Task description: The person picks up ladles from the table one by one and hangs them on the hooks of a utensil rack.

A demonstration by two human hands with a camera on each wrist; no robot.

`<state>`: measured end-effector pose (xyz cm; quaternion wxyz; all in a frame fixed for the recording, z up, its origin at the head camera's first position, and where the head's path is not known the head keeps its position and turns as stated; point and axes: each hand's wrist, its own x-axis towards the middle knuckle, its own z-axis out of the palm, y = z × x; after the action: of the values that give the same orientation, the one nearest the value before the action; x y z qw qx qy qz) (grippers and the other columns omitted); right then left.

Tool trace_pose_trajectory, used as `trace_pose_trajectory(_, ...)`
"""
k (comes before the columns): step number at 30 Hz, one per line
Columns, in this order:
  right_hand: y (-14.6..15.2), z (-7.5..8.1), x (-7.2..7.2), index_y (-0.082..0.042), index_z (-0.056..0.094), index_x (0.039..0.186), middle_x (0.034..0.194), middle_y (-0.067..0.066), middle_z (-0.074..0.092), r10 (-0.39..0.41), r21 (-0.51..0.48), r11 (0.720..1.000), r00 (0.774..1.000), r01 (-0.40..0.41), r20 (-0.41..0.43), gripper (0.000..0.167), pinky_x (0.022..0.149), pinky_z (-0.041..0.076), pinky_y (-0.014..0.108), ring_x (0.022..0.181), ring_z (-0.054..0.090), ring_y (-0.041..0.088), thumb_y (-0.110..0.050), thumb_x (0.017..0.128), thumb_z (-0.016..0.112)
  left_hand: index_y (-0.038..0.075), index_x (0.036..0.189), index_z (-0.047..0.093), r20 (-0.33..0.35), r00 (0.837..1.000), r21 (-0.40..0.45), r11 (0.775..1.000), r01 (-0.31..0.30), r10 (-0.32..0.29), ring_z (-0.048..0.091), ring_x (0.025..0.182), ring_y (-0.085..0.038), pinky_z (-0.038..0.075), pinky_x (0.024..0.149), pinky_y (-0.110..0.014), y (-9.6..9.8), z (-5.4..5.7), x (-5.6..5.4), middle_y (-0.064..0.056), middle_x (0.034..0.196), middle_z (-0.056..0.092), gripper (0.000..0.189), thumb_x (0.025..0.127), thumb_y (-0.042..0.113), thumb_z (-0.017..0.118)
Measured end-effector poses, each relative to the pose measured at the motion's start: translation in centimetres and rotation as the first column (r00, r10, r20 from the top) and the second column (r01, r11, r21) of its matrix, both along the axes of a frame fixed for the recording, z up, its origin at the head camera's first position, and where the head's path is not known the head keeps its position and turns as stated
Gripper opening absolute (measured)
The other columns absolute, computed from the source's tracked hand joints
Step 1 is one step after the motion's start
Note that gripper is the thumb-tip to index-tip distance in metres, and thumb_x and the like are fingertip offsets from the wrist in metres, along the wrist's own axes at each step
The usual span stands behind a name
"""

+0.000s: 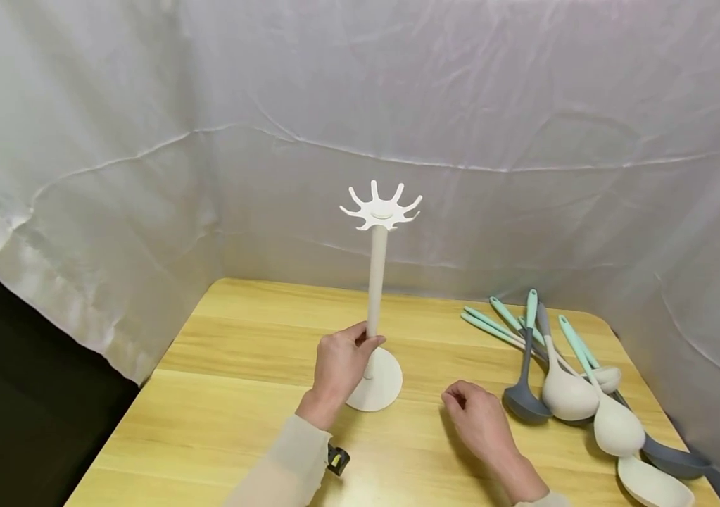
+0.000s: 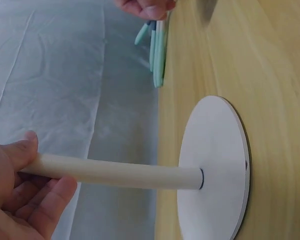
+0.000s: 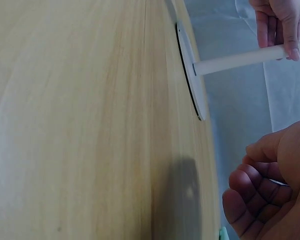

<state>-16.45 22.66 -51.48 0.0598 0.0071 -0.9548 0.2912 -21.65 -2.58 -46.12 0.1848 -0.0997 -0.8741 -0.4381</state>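
Wood tabletop (image 1: 207,394); left hand (image 1: 340,362) pinches stand pole (image 1: 377,282), base (image 1: 385,386) below fingers. Right hand (image 1: 480,421) loosely curled, empty. Likely light, stiff; slickness unclear; grip low.

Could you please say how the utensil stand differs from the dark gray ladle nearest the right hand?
The utensil stand is off-white, the ladle mint and dark gray. The left hand holds the stand upright; the ladle lies unheld. Both are on the table.
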Motion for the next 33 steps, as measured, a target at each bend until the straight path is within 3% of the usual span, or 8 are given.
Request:
trace_pose_trajectory(6, 0.3, 0.0, 0.1, -0.017, 0.075, 0.094, 0.082, -0.005, 0.067, -0.014, 0.001, 1.000, 1.000, 0.014, -0.006, 0.010, 0.066, 0.047, 0.030, 0.071, 0.056, 0.010, -0.020, 0.102, 0.069, 0.013, 0.103, 0.082, 0.029, 0.999, 0.030, 0.999, 0.026, -0.027, 0.067, 0.066, -0.005, 0.054, 0.056, -0.020, 0.3, 0.3, 0.2, 0.001, 0.081, 0.078, 0.018, 0.097, 0.030, 0.078)
trace_pose_trajectory(12, 0.9, 0.5, 0.1, -0.014, 0.075, 0.096, 0.083, -0.004, 0.068, -0.021, -0.007, 1.000, 0.999, 0.021, -0.026, 0.009, 0.067, 0.049, 0.031, 0.071, 0.058, 0.011, -0.018, 0.102, 0.069, 0.014, 0.096, 0.081, 0.037, 0.995, 0.057, 0.994, 0.093, -0.095, 0.061, 0.063, -0.004, 0.052, 0.055, -0.019, 1.3, 0.2, 0.5, 0.001, 0.080, 0.078, 0.015, 0.097, 0.028, 0.078)
trace_pose_trajectory(16, 1.3, 0.9, 0.1, -0.013, 0.076, 0.097, 0.083, -0.002, 0.069, -0.014, 0.004, 1.000, 0.999, 0.014, -0.047, 0.009, 0.067, 0.049, 0.031, 0.071, 0.058, 0.011, -0.017, 0.102, 0.069, 0.013, 0.100, 0.082, 0.032, 0.991, 0.055, 0.990, 0.128, -0.130, 0.065, 0.067, -0.003, 0.054, 0.059, -0.018, 1.8, 0.0, 0.6, 0.001, 0.084, 0.080, 0.018, 0.097, 0.031, 0.078)
trace_pose_trajectory(21, 1.9, 1.5, -0.2, -0.011, 0.076, 0.100, 0.085, 0.000, 0.070, 0.001, 0.024, 1.000, 0.998, 0.000, -0.057, 0.011, 0.067, 0.050, 0.033, 0.071, 0.059, 0.012, -0.018, 0.103, 0.068, 0.011, 0.108, 0.083, 0.029, 0.991, 0.039, 0.991, 0.131, -0.132, 0.073, 0.074, -0.007, 0.058, 0.063, -0.021, 1.8, 0.3, 0.6, -0.001, 0.089, 0.081, 0.023, 0.096, 0.030, 0.078)
trace_pose_trajectory(27, 3.3, 3.6, -1.1, -0.008, 0.077, 0.104, 0.085, 0.002, 0.071, 0.020, 0.074, 0.997, 0.996, -0.014, -0.086, 0.016, 0.066, 0.051, 0.036, 0.068, 0.058, 0.012, -0.020, 0.105, 0.066, 0.011, 0.108, 0.082, 0.041, 0.990, 0.027, 0.991, 0.132, -0.133, 0.076, 0.078, -0.011, 0.059, 0.064, -0.023, 1.7, 0.4, 0.7, -0.001, 0.090, 0.081, 0.022, 0.096, 0.029, 0.078)
trace_pose_trajectory(33, 6.5, 6.6, -3.4, -0.005, 0.077, 0.107, 0.086, 0.006, 0.074, 0.009, 0.152, 0.988, 0.991, 0.012, -0.135, 0.022, 0.068, 0.053, 0.044, 0.070, 0.063, 0.018, -0.021, 0.106, 0.062, 0.012, 0.108, 0.082, 0.030, 0.992, 0.019, 0.992, 0.124, -0.124, 0.076, 0.079, -0.011, 0.059, 0.065, -0.023, 1.6, 0.3, 0.8, -0.001, 0.091, 0.082, 0.021, 0.096, 0.028, 0.079)
